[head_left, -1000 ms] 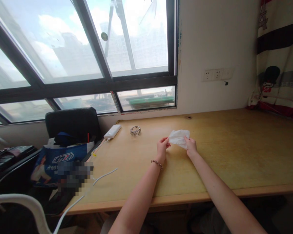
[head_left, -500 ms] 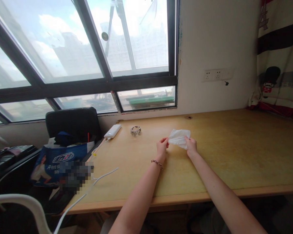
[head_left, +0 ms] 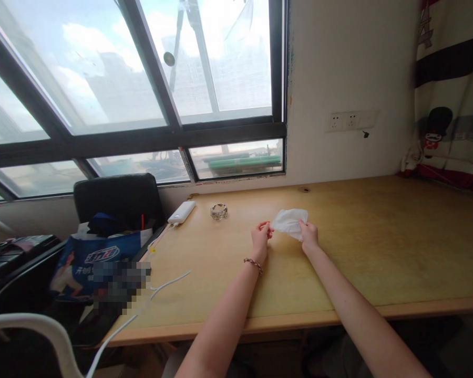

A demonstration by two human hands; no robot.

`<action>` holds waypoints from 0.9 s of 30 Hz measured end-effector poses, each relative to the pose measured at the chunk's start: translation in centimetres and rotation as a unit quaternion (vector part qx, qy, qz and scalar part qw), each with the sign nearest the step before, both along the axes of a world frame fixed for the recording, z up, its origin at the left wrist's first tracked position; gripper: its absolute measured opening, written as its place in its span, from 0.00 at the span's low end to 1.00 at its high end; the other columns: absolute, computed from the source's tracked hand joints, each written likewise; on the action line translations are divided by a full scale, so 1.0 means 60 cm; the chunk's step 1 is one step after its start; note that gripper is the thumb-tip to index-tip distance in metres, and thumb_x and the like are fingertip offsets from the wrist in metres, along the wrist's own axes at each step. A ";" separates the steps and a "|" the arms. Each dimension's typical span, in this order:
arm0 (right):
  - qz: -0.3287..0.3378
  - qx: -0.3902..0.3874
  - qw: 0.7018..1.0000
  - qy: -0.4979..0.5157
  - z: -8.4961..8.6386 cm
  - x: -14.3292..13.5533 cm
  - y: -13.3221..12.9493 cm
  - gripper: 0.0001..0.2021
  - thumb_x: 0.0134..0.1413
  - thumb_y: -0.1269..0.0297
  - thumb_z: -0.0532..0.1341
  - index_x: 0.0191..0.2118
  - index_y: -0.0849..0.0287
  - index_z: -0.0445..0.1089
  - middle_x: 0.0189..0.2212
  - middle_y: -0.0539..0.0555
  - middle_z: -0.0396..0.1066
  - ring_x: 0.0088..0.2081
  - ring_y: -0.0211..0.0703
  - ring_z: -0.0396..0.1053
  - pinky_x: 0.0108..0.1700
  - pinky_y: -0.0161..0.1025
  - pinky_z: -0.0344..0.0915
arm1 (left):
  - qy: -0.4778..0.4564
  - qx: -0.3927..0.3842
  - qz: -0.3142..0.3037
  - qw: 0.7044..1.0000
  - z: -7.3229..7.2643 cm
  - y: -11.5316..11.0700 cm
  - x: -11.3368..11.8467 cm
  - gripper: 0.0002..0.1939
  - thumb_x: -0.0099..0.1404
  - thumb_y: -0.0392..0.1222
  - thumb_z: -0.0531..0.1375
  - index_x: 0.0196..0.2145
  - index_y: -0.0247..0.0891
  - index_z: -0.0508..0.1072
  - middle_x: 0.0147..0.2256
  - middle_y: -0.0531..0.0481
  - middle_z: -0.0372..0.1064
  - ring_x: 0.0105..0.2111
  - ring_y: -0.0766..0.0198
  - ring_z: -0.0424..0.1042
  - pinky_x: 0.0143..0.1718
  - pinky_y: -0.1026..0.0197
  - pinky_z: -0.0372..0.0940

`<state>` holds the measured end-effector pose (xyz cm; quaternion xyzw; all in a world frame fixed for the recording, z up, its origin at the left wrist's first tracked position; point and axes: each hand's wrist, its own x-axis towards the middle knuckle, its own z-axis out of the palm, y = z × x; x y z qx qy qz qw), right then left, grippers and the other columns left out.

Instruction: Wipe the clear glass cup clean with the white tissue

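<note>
The tissue [head_left: 289, 221] spans the gap between my hands over the counter [head_left: 378, 247], longer side to side — my left hand [head_left: 261, 239] pinches its left corner, my right hand [head_left: 309, 237] its right edge.

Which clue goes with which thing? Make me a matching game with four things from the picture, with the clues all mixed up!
Things:
1. thin white sheet
2. openwork ring
3. braided bracelet
4. bag

Clues:
A. worn around the left wrist
B. mostly blue with printing on it, beside the table
C. gripped by the right hand
D. silvery, sitting on the tabletop

Right pairs:
1-C
2-D
3-A
4-B
</note>
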<state>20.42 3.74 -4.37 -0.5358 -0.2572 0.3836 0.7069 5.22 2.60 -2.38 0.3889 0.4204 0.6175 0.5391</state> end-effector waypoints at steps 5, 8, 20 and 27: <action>0.024 0.007 0.999 0.025 0.000 -0.002 0.001 0.13 0.32 0.58 0.62 0.22 0.64 0.67 0.17 0.49 0.67 0.18 0.36 0.64 0.18 0.32 0.61 | 0.024 -0.015 -0.019 0.999 -0.004 0.002 0.001 0.18 0.49 0.52 0.58 0.27 0.31 0.69 0.19 0.51 0.63 0.16 0.73 0.60 0.19 0.68 0.54; 0.042 0.005 0.999 0.026 0.001 -0.005 -0.001 0.13 0.32 0.58 0.63 0.22 0.64 0.67 0.17 0.50 0.67 0.19 0.37 0.65 0.18 0.32 0.62 | 0.063 -0.003 -0.024 0.998 -0.003 -0.001 0.003 0.17 0.48 0.52 0.59 0.24 0.32 0.69 0.19 0.50 0.64 0.18 0.71 0.62 0.21 0.68 0.56; 0.023 0.005 1.000 -0.003 -0.001 -0.002 0.004 0.14 0.32 0.56 0.62 0.22 0.64 0.68 0.17 0.50 0.68 0.19 0.38 0.64 0.18 0.31 0.58 | 0.096 0.004 -0.011 0.995 0.001 -0.005 0.004 0.14 0.50 0.47 0.58 0.23 0.30 0.70 0.18 0.51 0.64 0.17 0.73 0.61 0.20 0.69 0.56; 0.014 0.005 1.000 -0.020 -0.003 0.001 0.004 0.13 0.33 0.56 0.62 0.22 0.63 0.67 0.17 0.49 0.68 0.20 0.37 0.64 0.19 0.31 0.59 | 0.068 -0.009 -0.030 0.997 -0.002 -0.004 0.006 0.14 0.51 0.47 0.57 0.24 0.30 0.68 0.17 0.50 0.65 0.15 0.74 0.61 0.18 0.70 0.55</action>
